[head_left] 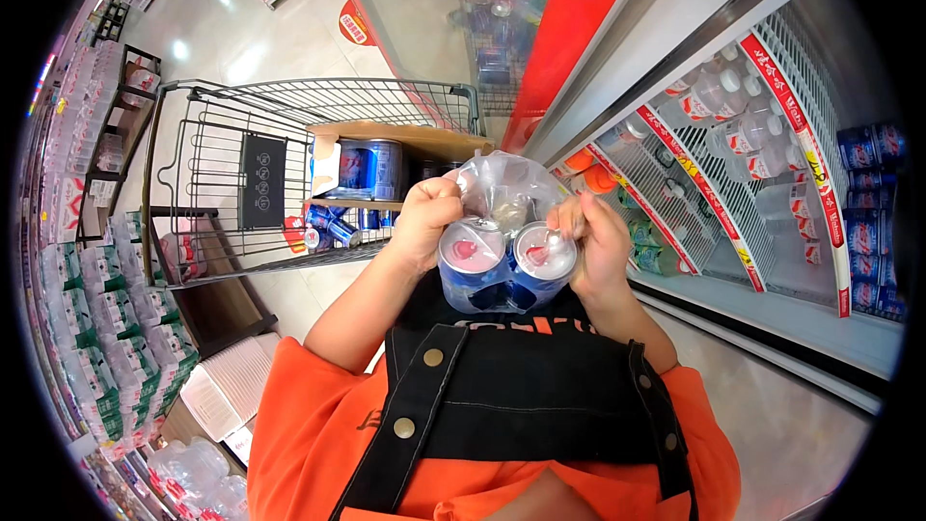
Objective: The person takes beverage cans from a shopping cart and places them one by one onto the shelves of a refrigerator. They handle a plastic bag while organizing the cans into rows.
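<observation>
While the shopping cart (289, 164) sits just ahead, both hands hold a clear plastic bag (502, 195) of blue cans (506, 265) at chest height. The left hand (427, 217) and right hand (593, 241) are each closed, pinching the wrap on either side, right beside the open cooler shelves (733, 164).

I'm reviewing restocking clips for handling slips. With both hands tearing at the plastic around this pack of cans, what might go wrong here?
1. The left hand and right hand grip only the plastic wrap; if it tears suddenly, the cans may drop.
2. Falling cans might hit the floor by the open cooler shelves and dent.
</observation>
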{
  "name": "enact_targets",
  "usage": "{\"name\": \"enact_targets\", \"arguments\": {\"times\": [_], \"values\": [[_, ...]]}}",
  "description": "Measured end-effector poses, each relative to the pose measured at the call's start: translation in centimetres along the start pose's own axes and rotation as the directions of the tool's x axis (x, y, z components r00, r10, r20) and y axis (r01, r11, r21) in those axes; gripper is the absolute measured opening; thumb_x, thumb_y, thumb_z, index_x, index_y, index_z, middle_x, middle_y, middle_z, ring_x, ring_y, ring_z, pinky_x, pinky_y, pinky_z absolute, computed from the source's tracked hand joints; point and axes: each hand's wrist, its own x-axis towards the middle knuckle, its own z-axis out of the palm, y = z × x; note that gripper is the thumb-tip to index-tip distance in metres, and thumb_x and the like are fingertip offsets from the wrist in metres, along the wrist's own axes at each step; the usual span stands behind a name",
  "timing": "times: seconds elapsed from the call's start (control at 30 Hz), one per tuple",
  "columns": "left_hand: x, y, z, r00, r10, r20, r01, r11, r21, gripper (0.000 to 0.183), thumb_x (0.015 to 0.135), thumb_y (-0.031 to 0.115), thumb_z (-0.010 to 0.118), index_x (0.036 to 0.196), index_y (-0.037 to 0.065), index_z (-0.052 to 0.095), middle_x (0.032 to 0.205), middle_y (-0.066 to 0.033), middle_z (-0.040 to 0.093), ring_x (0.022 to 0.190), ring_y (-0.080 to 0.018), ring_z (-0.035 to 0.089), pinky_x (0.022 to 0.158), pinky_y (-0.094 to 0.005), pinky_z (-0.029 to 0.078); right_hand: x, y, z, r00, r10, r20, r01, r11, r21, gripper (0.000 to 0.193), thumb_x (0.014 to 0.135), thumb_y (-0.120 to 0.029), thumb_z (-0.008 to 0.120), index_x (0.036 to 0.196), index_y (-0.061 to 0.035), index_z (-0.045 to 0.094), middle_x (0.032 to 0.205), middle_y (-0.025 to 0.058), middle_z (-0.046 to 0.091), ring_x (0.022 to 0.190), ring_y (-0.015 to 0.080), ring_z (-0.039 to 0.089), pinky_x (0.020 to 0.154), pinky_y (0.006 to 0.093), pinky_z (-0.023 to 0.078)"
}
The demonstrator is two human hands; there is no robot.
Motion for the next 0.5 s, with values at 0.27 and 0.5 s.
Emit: {"name": "enact_targets", "arguments": {"times": [0.27, 0.5], "values": [[-1.3, 0.3, 1.3, 0.977, -0.082, 0.196, 0.017, 0.950, 0.313, 0.071, 0.064, 0.018, 0.070, 0.126, 0.002, 0.040, 0.117, -0.0136, 0.051, 0.110, -0.0211, 0.048, 0.094, -0.0334, 0.037, -3.2, -0.5, -0.5, 0.917, -0.335, 0.219, 0.399, 0.789, -0.466, 0.028, 0.079, -0.003, 0.056, 0.053, -0.0056, 0.044, 0.112, 0.0170, 0.050, 0.108, 0.0293, 0.048, 0.098, 0.0456, 0.033], [-0.7, -0.7, -0.1, 0.921, 0.004, 0.389, -0.221, 0.828, 0.515, 0.081, 0.052, 0.023, 0.085, 0.117, 0.004, 0.041, 0.112, -0.0103, 0.054, 0.104, -0.0191, 0.052, 0.093, -0.0343, 0.038, -4.6, -2.0, -1.8, 0.916, -0.108, 0.386, 0.390, 0.467, -0.794, 0.039, 0.060, -0.018, 0.083, 0.068, -0.0079, 0.046, 0.130, 0.0227, 0.037, 0.118, 0.0360, 0.042, 0.097, 0.0405, 0.035]]}}
